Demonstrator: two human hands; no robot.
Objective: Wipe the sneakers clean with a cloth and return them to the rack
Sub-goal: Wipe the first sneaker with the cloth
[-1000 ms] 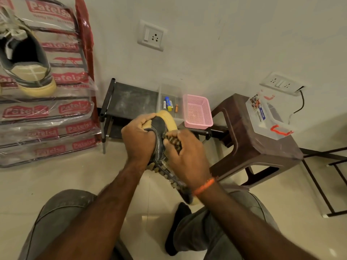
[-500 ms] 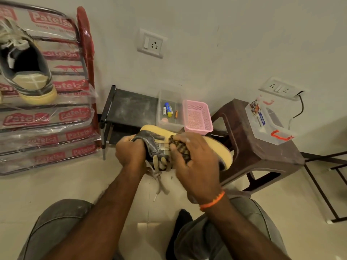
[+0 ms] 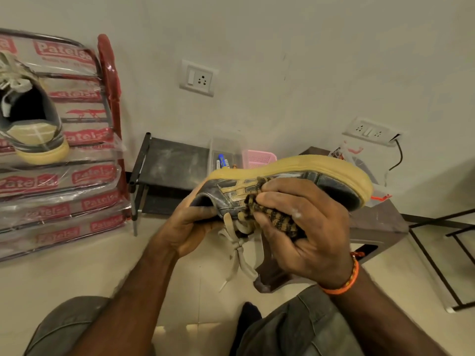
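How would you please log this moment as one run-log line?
phase: wiping | left hand: holds sneaker at heel, sole up | right hand: presses cloth on its side | second sneaker: on rack

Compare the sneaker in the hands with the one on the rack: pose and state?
The held sneaker is turned sole-up, lying sideways; the sneaker on the rack sits sole-down, heel toward the camera. The held one is gripped by the left hand while the right hand presses a striped cloth on its side; the racked one is untouched. The held one's laces dangle. Both have dark uppers and yellowish soles, apparently a pair.
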